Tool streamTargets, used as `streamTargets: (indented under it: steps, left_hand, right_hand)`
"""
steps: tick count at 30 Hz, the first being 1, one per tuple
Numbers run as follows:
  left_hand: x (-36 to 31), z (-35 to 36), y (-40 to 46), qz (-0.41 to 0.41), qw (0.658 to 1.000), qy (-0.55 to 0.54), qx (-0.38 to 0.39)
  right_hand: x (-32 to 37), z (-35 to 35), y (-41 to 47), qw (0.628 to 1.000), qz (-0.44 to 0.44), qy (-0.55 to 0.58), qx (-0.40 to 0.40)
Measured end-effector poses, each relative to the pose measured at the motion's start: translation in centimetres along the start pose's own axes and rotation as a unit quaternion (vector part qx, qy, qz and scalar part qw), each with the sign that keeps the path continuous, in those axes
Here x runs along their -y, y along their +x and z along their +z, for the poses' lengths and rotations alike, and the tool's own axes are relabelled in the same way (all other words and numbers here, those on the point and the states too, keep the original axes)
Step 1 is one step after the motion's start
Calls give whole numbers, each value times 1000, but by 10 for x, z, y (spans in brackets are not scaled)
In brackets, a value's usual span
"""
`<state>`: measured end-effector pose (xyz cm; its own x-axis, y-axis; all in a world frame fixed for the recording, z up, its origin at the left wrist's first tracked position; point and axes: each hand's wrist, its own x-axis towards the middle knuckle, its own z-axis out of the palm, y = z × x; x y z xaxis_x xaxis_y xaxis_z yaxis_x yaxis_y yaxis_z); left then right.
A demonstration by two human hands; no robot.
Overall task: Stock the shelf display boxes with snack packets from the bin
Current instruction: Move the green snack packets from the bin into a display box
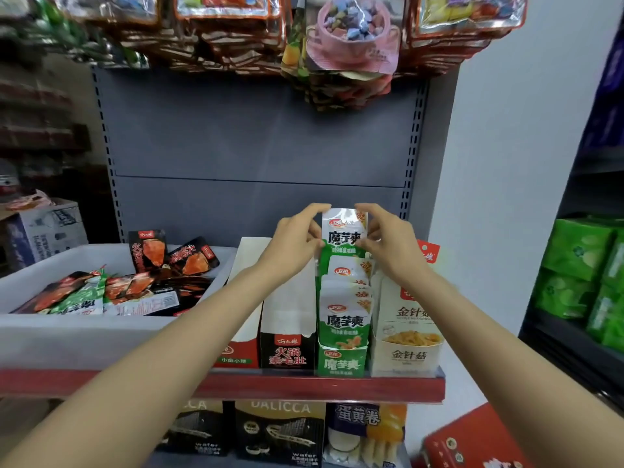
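A grey shop shelving unit [263, 130] with a red-edged shelf [320, 388] faces us, and we hold a green-and-white 魔芋爽 packet [343, 233] upright over its display box.

Our left hand [297, 239] and right hand [388, 239] pinch the packet by its two side edges, fingers curled round it, above the rear of the green 魔芋爽 display box [341, 361], where more packets of the same kind [344, 305] stand in a row. Left of it stands a black box reading 火锅素毛肚 [287, 352], then a red-fronted box [236, 358]; right of it is a cream box marked 金针菇 [410, 352]. The white bin [84, 336] sits on the shelf's left end, holding black-and-orange packets [158, 275] and one green packet [81, 298]. Below, we read DALICCA wafer boxes [280, 430] and 蛋黄卷 [358, 417].
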<state>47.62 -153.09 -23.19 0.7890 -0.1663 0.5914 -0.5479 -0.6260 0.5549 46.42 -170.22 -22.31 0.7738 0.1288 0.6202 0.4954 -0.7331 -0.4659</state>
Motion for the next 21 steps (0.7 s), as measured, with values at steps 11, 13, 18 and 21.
streamTargets:
  steps: [11,13,18,21]
  left_hand:
    - [2,-4,-11,34,985,150,73]
    - [0,-3,-9,-2,996,70,52]
    - [-2,2,-8,-37,999,-7,22]
    - [-3,2,-9,-43,999,-18,15]
  right_hand:
    - [-3,2,5,993,11,-103,48]
    - [2,1,8,994,10,-95,48]
    - [10,5,12,997,-3,-81,2]
    - [9,7,10,996,-14,-83,-14]
